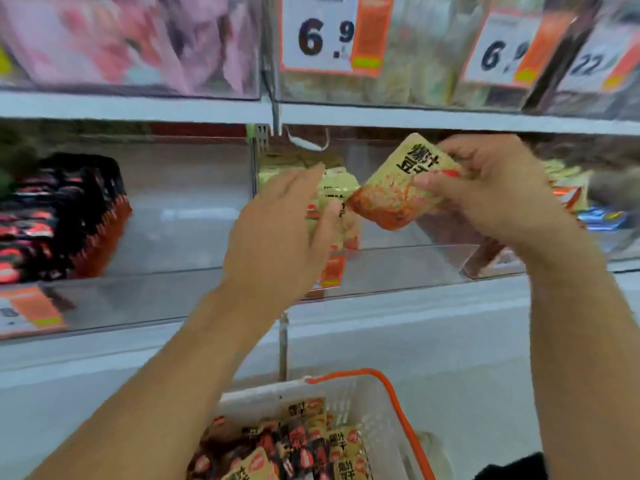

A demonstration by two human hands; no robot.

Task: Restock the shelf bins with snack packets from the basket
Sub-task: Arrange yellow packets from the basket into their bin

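My right hand (491,188) grips a beige and red snack packet (398,188) with black lettering, tilted, above the middle clear shelf bin (398,268). My left hand (287,223) is raised in front of a row of the same beige packets (341,192) standing in that bin, fingers straight, thumb touching them. Below, a white basket (349,393) with an orange handle holds several black and beige snack packets (294,445).
The left bin holds a stack of black and red packets (65,216). Price tags (332,32) hang on the upper shelf's bins, which hold pink and pale packets. More mixed packets (575,199) lie in the bin at the right. A white shelf ledge runs below.
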